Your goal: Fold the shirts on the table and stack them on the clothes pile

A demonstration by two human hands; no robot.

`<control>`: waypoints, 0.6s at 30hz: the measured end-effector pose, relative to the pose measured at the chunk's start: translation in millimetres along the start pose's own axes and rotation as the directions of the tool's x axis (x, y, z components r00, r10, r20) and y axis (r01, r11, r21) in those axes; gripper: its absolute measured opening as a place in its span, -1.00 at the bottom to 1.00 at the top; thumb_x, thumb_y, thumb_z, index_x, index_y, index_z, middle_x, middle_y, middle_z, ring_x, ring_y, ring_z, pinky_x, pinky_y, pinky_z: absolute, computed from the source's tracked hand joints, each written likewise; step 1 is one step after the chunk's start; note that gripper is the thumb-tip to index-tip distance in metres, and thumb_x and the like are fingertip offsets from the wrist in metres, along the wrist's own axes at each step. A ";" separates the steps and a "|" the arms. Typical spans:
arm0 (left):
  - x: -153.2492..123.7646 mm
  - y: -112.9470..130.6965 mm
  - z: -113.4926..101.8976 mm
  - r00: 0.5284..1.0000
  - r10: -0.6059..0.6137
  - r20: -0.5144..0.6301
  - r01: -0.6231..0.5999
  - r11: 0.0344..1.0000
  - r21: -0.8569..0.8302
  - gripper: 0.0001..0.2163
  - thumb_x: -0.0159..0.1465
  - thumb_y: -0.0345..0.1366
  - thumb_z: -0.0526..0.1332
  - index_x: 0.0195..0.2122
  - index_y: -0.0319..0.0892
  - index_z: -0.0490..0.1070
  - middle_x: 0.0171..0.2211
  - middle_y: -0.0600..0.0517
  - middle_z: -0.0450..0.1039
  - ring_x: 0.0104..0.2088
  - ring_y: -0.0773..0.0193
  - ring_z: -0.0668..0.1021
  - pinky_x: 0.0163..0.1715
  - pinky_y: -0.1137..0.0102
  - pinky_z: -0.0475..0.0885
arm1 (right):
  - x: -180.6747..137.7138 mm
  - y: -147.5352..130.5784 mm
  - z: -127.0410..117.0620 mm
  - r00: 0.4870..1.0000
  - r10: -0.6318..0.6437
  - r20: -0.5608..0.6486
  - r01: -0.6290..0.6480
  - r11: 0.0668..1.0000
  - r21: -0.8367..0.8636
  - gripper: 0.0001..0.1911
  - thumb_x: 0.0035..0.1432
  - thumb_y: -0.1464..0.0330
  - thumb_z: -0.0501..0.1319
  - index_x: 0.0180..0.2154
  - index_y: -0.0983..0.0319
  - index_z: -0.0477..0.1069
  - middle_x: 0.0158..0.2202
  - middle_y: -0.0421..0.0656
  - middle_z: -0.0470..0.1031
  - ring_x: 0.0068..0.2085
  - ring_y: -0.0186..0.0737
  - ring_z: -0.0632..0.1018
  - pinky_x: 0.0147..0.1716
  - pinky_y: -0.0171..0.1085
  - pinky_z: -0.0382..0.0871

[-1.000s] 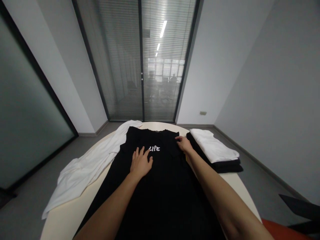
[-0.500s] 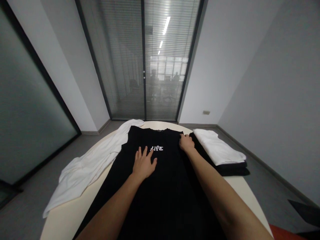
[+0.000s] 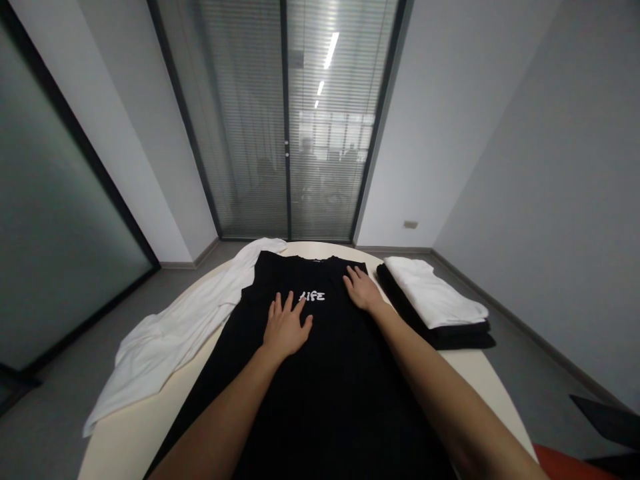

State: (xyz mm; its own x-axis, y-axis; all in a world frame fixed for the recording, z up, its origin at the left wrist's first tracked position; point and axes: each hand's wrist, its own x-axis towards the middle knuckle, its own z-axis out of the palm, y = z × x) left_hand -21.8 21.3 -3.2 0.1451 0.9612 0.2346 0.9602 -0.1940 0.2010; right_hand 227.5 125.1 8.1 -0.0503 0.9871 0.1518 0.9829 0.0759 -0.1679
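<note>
1. Now, from the head camera: looking down on a black T-shirt [image 3: 320, 373] laid face-up along the round bench [image 3: 125, 437], collar at the far end, lower part reaching past the bottom of the frame.
2. Pressing the left hand [image 3: 287, 327] palm-down on the chest, open with fingers spread, gripping nothing, fingertips right at the left end of the white "LIFE" print [image 3: 313, 296].
3. Laying the right hand [image 3: 363, 290] flat as well, open, fingers stretched toward the collar, just right of the print near the shirt's right shoulder, nothing gripped.
4. Over on the left, up against the black shirt's edge: a loose white garment [image 3: 170, 333], unfolded, draped across the bench and hanging over its rim.
5. Over on the right, just beside the shirt: a folded white shirt [image 3: 435, 293] stacked on folded black clothing [image 3: 450, 335]; cannot tell how many pieces.
6. Beyond the bench: glass doors with blinds [image 3: 285, 120], grey walls on both sides.
7. Down in the lower right corner: a sliver of an orange seat [image 3: 575, 467].
</note>
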 end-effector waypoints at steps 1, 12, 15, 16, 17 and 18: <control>-0.1 0.1 -0.1 1.000 0.001 -0.003 -0.001 1.000 0.001 -0.47 0.39 -0.02 0.07 0.34 -0.08 0.27 0.40 -0.13 0.09 0.40 -0.27 0.06 0.32 -0.05 0.06 | -1.9 2.0 3.1 0.999 -0.023 0.049 0.022 0.999 0.029 -0.37 0.46 0.07 -0.17 0.41 0.21 0.05 0.44 -0.02 0.02 0.42 -0.05 0.07 0.36 -0.08 -0.09; 0.8 -2.9 2.1 0.999 0.022 -0.030 -0.021 1.000 0.006 -0.50 0.39 -0.05 0.09 0.32 -0.08 0.30 0.38 -0.12 0.14 0.39 -0.24 0.10 0.32 -0.05 0.08 | -17.9 14.7 -21.5 0.995 0.083 0.060 -0.082 0.996 -0.020 -0.47 0.45 0.25 -0.07 0.29 0.40 0.23 0.33 0.17 0.21 0.31 0.00 0.31 0.27 -0.16 0.13; 0.2 4.5 -6.3 0.984 0.159 -0.079 -0.159 0.987 -0.001 -0.58 0.39 -0.22 0.13 0.26 -0.08 0.36 0.33 -0.08 0.23 0.37 -0.10 0.18 0.34 0.03 0.10 | -29.2 16.3 -32.1 0.976 0.193 0.099 -0.188 0.980 -0.058 -0.53 0.37 0.31 0.07 0.17 0.49 0.34 0.15 0.30 0.39 0.15 0.13 0.48 0.11 -0.08 0.34; -1.7 10.4 -11.3 0.969 0.233 -0.086 -0.235 0.972 -0.015 -0.61 0.38 -0.28 0.13 0.22 -0.08 0.40 0.30 -0.07 0.28 0.34 -0.04 0.24 0.33 0.07 0.12 | -33.1 17.7 -34.0 0.968 0.220 0.122 -0.214 0.975 -0.066 -0.55 0.34 0.31 0.12 0.12 0.49 0.39 0.09 0.32 0.44 0.10 0.15 0.52 0.05 -0.07 0.39; -5.2 18.5 -17.1 0.945 0.317 -0.080 -0.321 0.946 -0.041 -0.65 0.38 -0.32 0.13 0.18 -0.09 0.43 0.26 -0.07 0.32 0.31 0.03 0.29 0.32 0.12 0.16 | -36.7 19.3 -35.2 0.960 0.240 0.142 -0.232 0.970 -0.071 -0.59 0.32 0.33 0.14 0.08 0.48 0.43 0.05 0.31 0.47 0.06 0.16 0.55 0.01 -0.08 0.42; -10.7 28.5 -23.3 0.910 0.409 -0.063 -0.413 0.907 -0.078 -0.67 0.38 -0.34 0.13 0.14 -0.09 0.45 0.23 -0.06 0.36 0.27 0.08 0.34 0.30 0.16 0.20 | -40.1 20.9 -35.7 0.955 0.252 0.158 -0.244 0.967 -0.073 -0.63 0.31 0.35 0.15 0.03 0.46 0.47 0.02 0.30 0.50 0.04 0.15 0.57 -0.02 -0.09 0.43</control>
State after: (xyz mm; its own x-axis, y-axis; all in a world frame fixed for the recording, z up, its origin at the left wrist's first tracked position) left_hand -1.6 0.9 22.2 0.5093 0.7835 0.3561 0.7928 -0.5881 0.1599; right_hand 256.4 82.1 33.3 0.1719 0.9837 -0.0517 0.9757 -0.1773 -0.1287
